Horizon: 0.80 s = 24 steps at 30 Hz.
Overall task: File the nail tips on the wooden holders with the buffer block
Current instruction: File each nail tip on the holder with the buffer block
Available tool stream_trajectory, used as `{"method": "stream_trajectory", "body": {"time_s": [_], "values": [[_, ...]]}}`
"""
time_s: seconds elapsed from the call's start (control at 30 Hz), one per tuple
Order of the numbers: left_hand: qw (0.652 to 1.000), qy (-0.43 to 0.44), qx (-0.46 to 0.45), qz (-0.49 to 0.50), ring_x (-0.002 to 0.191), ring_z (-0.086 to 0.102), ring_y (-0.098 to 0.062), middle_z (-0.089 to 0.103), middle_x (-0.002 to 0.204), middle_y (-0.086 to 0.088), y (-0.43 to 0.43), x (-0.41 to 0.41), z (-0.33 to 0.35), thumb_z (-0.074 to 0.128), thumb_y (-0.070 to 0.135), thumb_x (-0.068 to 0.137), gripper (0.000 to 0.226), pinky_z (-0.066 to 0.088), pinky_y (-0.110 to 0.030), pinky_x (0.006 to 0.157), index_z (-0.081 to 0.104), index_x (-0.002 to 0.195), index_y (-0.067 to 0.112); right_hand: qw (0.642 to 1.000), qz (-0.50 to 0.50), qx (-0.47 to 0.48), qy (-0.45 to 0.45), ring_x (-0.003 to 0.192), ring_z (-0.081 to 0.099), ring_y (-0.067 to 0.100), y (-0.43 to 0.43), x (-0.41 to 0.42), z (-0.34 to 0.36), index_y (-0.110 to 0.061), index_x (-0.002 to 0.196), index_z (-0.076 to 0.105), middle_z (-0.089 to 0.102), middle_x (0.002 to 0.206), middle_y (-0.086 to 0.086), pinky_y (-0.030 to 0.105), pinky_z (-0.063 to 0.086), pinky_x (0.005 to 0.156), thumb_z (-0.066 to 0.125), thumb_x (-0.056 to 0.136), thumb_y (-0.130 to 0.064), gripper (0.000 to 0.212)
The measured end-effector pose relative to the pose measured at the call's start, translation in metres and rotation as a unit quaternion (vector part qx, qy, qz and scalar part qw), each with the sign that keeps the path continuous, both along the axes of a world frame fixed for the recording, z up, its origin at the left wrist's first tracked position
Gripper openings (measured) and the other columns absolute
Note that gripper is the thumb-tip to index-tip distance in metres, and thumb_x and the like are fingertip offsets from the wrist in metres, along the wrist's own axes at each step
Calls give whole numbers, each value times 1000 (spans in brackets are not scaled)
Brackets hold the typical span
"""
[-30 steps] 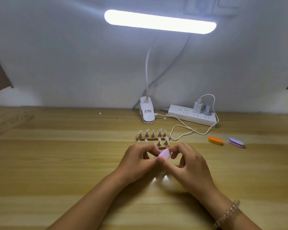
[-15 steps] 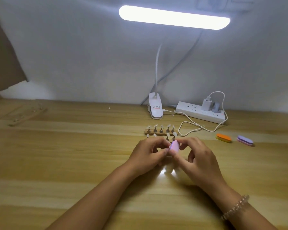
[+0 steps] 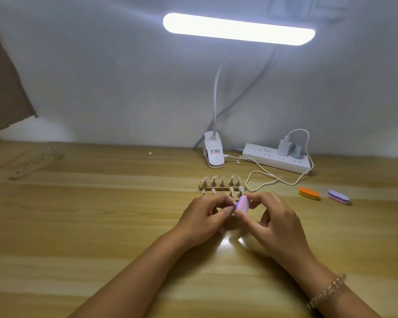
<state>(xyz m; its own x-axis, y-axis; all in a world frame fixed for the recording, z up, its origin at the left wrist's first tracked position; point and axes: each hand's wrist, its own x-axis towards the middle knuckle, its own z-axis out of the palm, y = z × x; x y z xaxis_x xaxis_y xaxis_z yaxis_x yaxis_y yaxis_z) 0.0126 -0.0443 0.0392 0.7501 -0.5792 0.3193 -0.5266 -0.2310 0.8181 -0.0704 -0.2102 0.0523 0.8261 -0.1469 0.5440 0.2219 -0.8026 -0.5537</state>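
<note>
Buffer block (image 3: 242,203) pinched in right grip (image 3: 280,226); left grip (image 3: 202,218) curled beside it, contents unclear.

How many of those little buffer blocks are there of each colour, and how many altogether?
Pink block: 1
Orange block: 1
Purple block: 1
Total: 3

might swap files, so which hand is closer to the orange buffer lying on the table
Right. The right hand, pinching the pink buffer block, lies just left of the orange buffer; the left hand is further left, beyond that block.
</note>
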Motion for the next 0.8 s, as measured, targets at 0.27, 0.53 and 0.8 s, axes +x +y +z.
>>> {"method": "stream_trajectory", "body": {"time_s": [0.27, 0.53, 0.8], "values": [[999, 11, -34, 17, 50, 59, -10, 74, 94, 8, -1, -2, 4, 65, 18, 96, 8, 49, -27, 55, 72, 93, 18, 986, -59, 158, 19, 57, 57, 14, -12, 7, -2, -30, 92, 63, 65, 88, -9, 43, 53, 59, 72, 82, -40, 17], [998, -31, -35, 42, 51, 55, -28, 71, 95, 12, -1, -2, 4, 71, 18, 89, 19, 48, -37, 55, 67, 84, 36, 986, 49, 145, 60, 43, 60, 16, 0, 0, -1, -25, 92, 55, 66, 88, -13, 35, 49, 48, 57, 90, -57, 32], [994, -92, 18, 55, 52, 58, -3, 72, 97, 21, -1, -5, 2, 64, 40, 94, 5, 54, -34, 62, 65, 96, 36, 991, 4, 95, 91, 61, 53, 16, -4, 1, -4, -29, 98, 44, 55, 72, -5, 35, 44, 56, 53, 85, -27, 16]]}}
